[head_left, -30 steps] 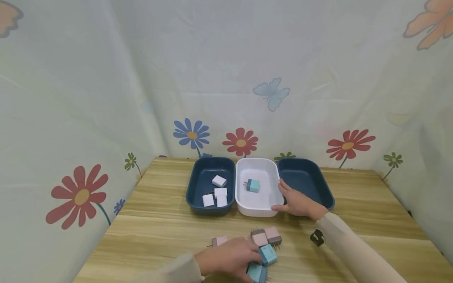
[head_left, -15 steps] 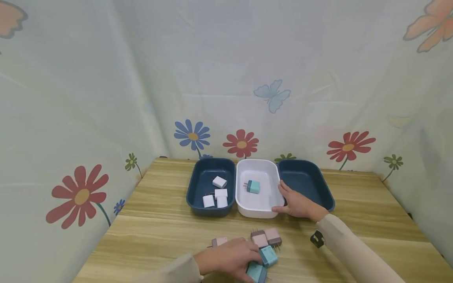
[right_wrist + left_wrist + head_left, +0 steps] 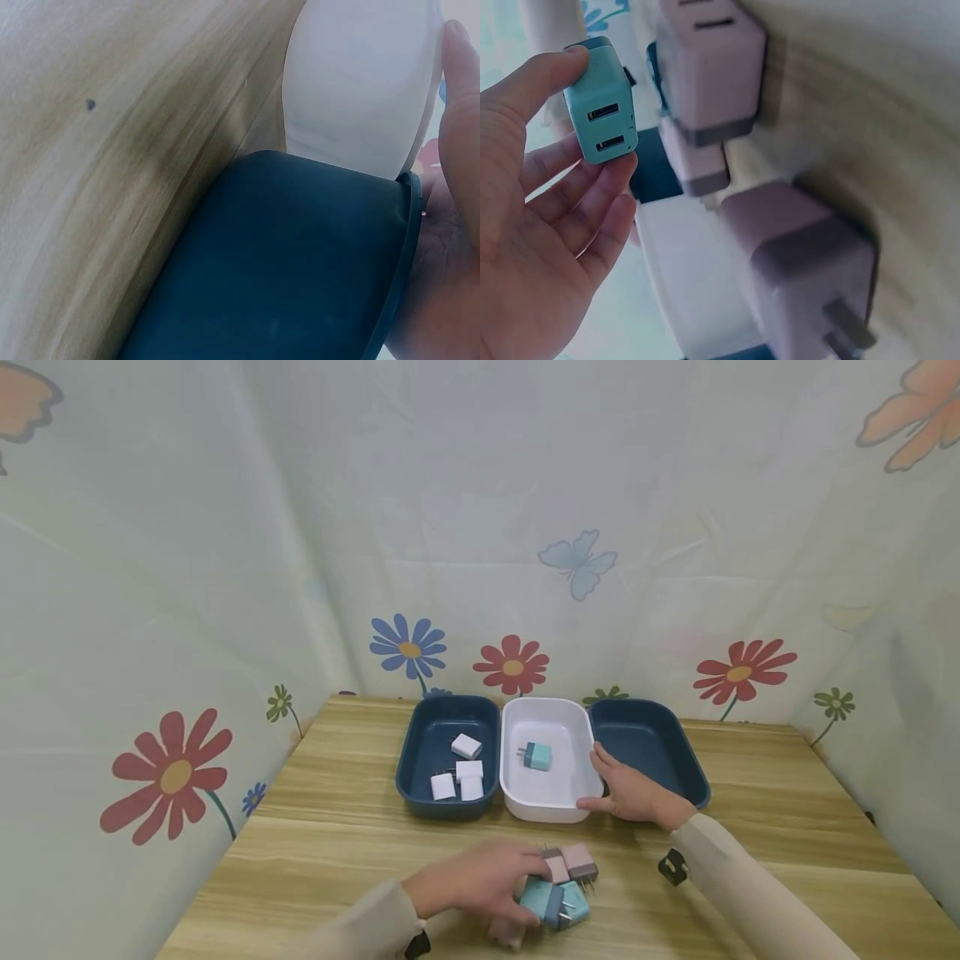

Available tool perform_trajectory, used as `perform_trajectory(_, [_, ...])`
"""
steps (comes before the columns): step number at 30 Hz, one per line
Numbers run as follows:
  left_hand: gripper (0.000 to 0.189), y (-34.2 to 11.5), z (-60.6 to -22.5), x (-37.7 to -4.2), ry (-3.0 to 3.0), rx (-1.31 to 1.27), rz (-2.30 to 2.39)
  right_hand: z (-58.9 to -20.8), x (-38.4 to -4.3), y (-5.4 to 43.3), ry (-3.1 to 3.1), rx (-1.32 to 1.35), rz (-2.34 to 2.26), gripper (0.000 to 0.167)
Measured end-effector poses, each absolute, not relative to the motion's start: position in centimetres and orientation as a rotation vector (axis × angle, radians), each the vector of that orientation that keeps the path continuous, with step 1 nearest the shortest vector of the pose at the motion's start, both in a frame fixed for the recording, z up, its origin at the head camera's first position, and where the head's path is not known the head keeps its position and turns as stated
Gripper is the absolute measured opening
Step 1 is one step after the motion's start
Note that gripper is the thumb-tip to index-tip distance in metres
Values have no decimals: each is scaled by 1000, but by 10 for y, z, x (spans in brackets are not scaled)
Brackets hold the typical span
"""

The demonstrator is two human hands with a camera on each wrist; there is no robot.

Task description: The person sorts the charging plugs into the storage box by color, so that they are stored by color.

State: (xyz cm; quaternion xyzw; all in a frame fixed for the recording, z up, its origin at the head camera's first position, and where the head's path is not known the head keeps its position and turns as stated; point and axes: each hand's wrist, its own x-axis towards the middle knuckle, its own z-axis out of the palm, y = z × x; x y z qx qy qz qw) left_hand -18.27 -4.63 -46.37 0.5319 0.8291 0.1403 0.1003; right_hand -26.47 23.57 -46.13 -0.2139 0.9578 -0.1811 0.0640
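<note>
My left hand (image 3: pixel 487 881) pinches a teal two-port USB charger (image 3: pixel 602 112) between thumb and fingertips, prongs toward the right in the head view. That charger overlaps a second teal charger (image 3: pixel 576 903) on the table. Just beyond lie two pink chargers (image 3: pixel 579 860), and another pink charger (image 3: pixel 507 933) shows partly below the hand. My right hand (image 3: pixel 633 793) rests with extended fingers on the rim where the white bin (image 3: pixel 542 812) meets the right dark blue bin (image 3: pixel 686 752). In the right wrist view its thumb (image 3: pixel 459 112) lies along the white rim.
The left dark blue bin (image 3: pixel 447 808) holds several white chargers (image 3: pixel 468 770). One teal charger (image 3: pixel 537 756) lies in the white bin. The bins stand side by side on a wooden table (image 3: pixel 337 835), near a flower-printed curtain (image 3: pixel 450 510).
My left hand has shifted slightly away from the table's near edge and lifted the nearer teal charger, which now overlaps the other teal one. The right hand stays on the bins' rims.
</note>
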Motion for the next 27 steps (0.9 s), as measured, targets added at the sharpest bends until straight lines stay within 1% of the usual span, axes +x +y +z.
perform_trajectory(15, [42, -55, -439, -204, 2658, 1525, 422, -462, -264, 236, 2906, -659, -531, 108])
perform_trajectory(27, [43, -64, -430, -223, 2717, 1445, 480, -463, -265, 237, 2915, -677, -531, 107])
